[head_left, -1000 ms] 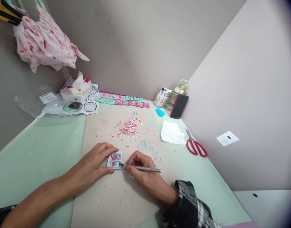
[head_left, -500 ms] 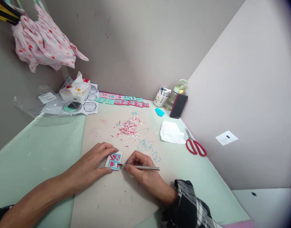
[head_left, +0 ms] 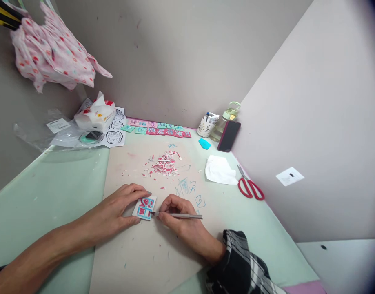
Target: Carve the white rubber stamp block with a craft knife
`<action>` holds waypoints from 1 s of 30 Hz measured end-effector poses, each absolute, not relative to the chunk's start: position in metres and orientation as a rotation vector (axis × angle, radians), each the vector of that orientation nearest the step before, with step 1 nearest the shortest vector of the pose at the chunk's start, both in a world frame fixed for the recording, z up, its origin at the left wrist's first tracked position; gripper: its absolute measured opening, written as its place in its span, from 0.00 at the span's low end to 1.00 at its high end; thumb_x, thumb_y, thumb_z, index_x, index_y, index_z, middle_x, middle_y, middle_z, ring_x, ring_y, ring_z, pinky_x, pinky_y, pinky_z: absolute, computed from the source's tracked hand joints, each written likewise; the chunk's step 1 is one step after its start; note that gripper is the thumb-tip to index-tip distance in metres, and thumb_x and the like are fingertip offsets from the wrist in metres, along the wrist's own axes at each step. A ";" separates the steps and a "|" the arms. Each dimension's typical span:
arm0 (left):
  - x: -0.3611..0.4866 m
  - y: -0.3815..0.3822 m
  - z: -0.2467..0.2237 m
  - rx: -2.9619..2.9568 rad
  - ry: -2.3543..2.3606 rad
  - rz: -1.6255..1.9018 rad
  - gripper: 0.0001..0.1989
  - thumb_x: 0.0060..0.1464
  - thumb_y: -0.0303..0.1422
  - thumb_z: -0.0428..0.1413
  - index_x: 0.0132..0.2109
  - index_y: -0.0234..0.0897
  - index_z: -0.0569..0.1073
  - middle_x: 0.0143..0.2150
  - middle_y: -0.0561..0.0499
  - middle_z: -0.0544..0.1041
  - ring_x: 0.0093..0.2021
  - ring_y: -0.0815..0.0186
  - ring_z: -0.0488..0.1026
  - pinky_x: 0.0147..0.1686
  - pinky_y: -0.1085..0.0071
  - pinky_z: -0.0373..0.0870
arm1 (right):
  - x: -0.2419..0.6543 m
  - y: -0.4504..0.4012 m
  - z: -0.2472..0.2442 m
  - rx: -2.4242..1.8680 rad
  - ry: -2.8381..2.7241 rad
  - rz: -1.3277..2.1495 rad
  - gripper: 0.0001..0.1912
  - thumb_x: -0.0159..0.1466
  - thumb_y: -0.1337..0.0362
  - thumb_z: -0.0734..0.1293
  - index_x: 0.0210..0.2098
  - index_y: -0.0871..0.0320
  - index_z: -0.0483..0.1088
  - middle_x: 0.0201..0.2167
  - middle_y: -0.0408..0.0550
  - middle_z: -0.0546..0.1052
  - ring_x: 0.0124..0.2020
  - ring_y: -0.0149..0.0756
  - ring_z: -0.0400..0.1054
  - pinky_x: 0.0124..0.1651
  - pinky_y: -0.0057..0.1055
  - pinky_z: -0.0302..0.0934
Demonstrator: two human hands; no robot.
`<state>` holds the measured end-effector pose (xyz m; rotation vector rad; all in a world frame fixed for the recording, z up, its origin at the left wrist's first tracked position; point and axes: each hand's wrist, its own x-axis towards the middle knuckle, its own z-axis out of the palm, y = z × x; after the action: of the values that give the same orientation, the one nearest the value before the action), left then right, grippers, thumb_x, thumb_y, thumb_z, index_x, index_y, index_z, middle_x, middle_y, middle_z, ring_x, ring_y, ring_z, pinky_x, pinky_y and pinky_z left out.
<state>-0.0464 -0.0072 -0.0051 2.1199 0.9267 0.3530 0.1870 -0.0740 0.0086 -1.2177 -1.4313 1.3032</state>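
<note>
Head view: both hands work at a square tile [head_left: 146, 209], which lies flat on a beige board [head_left: 138, 261], probably laid down to spare the green bench [head_left: 67, 175] from cuts.
Left hand [head_left: 121, 207]: fingers parted to the tile's breadth, forefinger at its far edge and thumb at its near-left corner, apparently bracing it.
Right hand [head_left: 179, 216]: fingers closed pencil-fashion around a slim craft knife [head_left: 189, 215], low near the blade, likely for fine control; the tip is at the tile's right side.
Tile face: blue lines and red patches inside a white border.
Shavings [head_left: 165, 163]: red and white, heaped beyond the hands, seemingly out of the blade's way.
Far edge: lettered tiles [head_left: 161, 131] in two rows, perhaps ordered for reading.
Right edge: red-handled scissors [head_left: 251, 190] just beside white paper [head_left: 220, 170].
</note>
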 end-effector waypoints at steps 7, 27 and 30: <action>-0.049 -0.004 -0.009 2.120 0.924 0.375 0.24 0.59 0.31 0.55 0.62 0.48 0.71 0.62 0.51 0.71 0.64 0.56 0.66 0.64 0.63 0.63 | 0.186 -0.074 0.011 -1.250 -1.432 1.268 0.04 0.59 0.69 0.67 0.28 0.57 0.69 0.25 0.38 0.69 0.27 0.30 0.57 0.30 0.28 0.52; -0.046 -0.005 -0.005 2.153 0.931 0.403 0.22 0.59 0.32 0.56 0.60 0.47 0.73 0.60 0.50 0.73 0.62 0.54 0.69 0.62 0.62 0.66 | 0.187 -0.075 0.010 -1.249 -1.445 1.289 0.05 0.61 0.66 0.68 0.28 0.57 0.68 0.26 0.39 0.70 0.29 0.31 0.59 0.32 0.28 0.53; -0.046 -0.006 -0.005 2.146 0.931 0.399 0.22 0.59 0.32 0.56 0.60 0.47 0.73 0.61 0.50 0.73 0.63 0.55 0.68 0.63 0.62 0.66 | 0.188 -0.075 0.012 -1.248 -1.443 1.321 0.05 0.61 0.65 0.68 0.29 0.56 0.68 0.27 0.40 0.70 0.29 0.31 0.59 0.32 0.28 0.54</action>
<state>-0.0461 -0.0060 -0.0054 2.1462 0.9313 0.3986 0.1878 -0.0747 0.0119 -1.2479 -1.4433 1.3206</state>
